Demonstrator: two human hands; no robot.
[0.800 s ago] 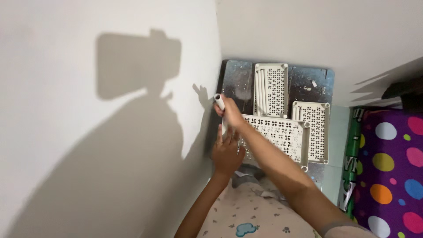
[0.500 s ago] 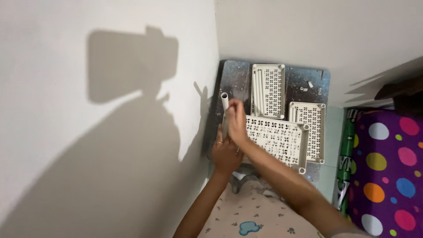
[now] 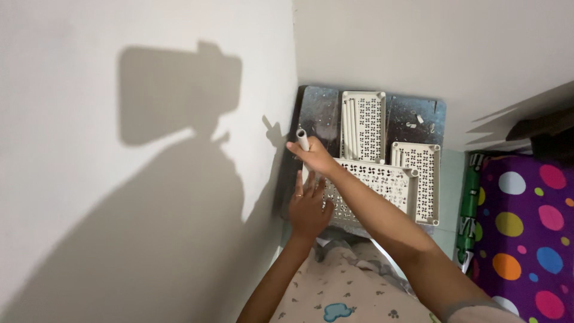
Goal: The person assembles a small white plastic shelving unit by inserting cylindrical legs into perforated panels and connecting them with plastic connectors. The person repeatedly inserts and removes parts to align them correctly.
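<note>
My right hand (image 3: 315,157) is closed around a short white plastic tube (image 3: 302,139), held upright near the left corner of a white perforated tray (image 3: 382,179). My left hand (image 3: 308,206) rests flat, fingers spread, on the near left edge of that same tray. Two more white perforated trays lie behind: one (image 3: 363,122) with several white tubes lying in it, and one (image 3: 418,173) to the right. All sit on a grey mottled floor mat (image 3: 323,113).
White walls meet at a corner just left of the trays. A purple cloth with coloured dots (image 3: 526,239) and a green roll (image 3: 469,209) lie at the right. Small white pieces (image 3: 415,122) lie on the mat. My patterned trousers (image 3: 347,287) fill the bottom.
My right hand with the tube has shifted slightly left and up toward the tray's corner. My left hand has opened flatter on the tray edge. The view has tilted a little.
</note>
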